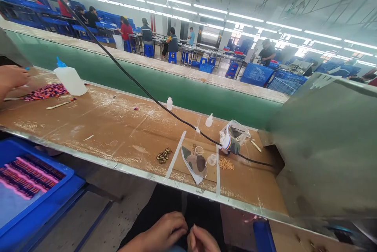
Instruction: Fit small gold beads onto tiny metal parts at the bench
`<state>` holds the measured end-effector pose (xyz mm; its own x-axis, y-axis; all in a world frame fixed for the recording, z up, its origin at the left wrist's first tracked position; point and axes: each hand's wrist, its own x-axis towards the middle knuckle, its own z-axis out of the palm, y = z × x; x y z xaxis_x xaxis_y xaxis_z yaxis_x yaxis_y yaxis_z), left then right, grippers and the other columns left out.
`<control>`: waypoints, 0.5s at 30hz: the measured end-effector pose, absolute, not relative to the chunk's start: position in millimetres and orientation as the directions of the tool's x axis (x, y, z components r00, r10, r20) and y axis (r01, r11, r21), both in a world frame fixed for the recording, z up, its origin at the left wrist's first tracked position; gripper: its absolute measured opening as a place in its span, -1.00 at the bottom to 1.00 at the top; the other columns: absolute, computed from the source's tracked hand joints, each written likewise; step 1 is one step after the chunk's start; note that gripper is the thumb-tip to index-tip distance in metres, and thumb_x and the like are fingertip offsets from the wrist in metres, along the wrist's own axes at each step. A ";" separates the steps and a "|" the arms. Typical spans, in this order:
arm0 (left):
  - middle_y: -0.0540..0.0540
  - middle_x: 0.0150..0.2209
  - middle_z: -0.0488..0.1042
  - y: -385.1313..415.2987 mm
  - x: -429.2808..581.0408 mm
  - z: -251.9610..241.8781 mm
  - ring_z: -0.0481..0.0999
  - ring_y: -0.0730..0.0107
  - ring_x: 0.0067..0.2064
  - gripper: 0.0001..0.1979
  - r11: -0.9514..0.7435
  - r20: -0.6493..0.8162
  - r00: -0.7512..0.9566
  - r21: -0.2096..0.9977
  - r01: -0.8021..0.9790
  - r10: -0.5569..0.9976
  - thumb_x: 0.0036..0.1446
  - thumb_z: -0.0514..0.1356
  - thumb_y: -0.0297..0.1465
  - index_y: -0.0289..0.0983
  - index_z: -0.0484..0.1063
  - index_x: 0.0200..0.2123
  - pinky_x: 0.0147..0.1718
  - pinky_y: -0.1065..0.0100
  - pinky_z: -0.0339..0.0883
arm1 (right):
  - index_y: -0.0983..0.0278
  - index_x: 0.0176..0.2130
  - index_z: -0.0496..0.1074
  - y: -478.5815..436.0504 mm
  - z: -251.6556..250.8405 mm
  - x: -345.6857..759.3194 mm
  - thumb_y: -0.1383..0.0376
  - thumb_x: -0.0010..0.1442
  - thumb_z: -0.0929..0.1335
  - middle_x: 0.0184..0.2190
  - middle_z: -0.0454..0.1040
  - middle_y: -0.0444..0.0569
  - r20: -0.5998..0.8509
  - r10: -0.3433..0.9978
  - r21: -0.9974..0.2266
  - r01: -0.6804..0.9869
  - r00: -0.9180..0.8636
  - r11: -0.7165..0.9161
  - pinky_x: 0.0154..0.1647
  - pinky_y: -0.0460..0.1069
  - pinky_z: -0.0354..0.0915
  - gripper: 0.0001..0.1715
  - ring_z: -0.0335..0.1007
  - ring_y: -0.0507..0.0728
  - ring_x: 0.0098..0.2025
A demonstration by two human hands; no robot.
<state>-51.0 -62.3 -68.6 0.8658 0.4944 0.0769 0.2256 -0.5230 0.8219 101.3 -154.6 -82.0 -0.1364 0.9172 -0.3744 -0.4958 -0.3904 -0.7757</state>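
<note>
Two of the person's own hands in view, at the bottom of the head view, below the metal edge of the bench. Left hand (165,230) and right hand (203,241) are held close together in front of dark clothing, both partly closed, fingers curled inward. Whether they pinch something small: cannot tell

Cardboard-topped bench (97,120), seen directly ahead of the hands. Counts on it: 1 white plastic bottle (70,81) with a blue nozzle; 2 small white dropper bottles (169,103); 1 clear plastic bag (234,138) with a striped ribbon inside; 2 small clear cups (205,155); 1 pile of tan beads (226,162); 1 leopard-patterned beaded piece (163,155); 1 pile of pink and dark beaded strips (45,91). 1 black cable (153,100) crosses the bench

Separate from these, 1 co-worker's hand (11,79) sits at the far left edge, just beside the pile. 1 blue tray (35,205) lies below the bench, left of the person's hands, holding rows of pink and dark strips, exact count unclear
</note>
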 end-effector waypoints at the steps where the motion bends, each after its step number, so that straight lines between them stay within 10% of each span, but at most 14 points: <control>1: -0.07 -0.39 0.48 -61.8 -51.5 -65.2 0.45 0.44 -0.33 -0.80 -0.513 0.071 0.868 0.829 0.223 0.492 0.20 0.04 -0.42 -0.27 0.45 -0.37 -0.33 0.48 0.29 | 0.29 -0.61 0.29 -155.5 -75.7 102.3 -0.15 0.02 0.36 -0.73 0.17 -0.24 -0.382 0.909 -0.766 -0.493 -0.169 -0.413 -0.66 -0.17 0.07 -0.41 0.07 -0.11 -0.70; 10: -0.06 -0.42 0.47 -59.4 -51.8 -62.2 0.44 0.46 -0.34 -0.93 -0.473 0.029 0.874 0.849 0.234 0.485 0.07 0.18 -0.50 -0.31 0.47 -0.42 -0.33 0.49 0.27 | 0.30 -0.45 0.38 -159.9 -6.9 161.5 -0.09 -0.04 0.42 -0.60 0.28 -0.22 -0.346 0.910 -0.936 -0.141 0.227 -0.321 -0.63 -0.15 0.07 -0.51 0.09 -0.12 -0.68; 15: -0.04 -0.43 0.47 -59.2 -47.2 -59.4 0.44 0.48 -0.35 -0.96 -0.459 0.046 0.873 0.863 0.210 0.485 0.05 0.21 -0.50 -0.30 0.46 -0.44 -0.34 0.50 0.27 | 0.27 -0.43 0.42 -141.1 7.4 196.6 -0.11 0.01 0.36 -0.53 0.40 -0.08 -0.047 0.817 -0.895 0.339 0.574 -0.289 -0.49 -0.07 0.23 -0.52 0.30 0.03 -0.52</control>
<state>-47.2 -59.2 -59.4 0.8733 0.4851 0.0458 0.2096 -0.4589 0.8634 196.6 -141.1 7.4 0.5744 0.8172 -0.0469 0.3385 -0.2893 -0.8954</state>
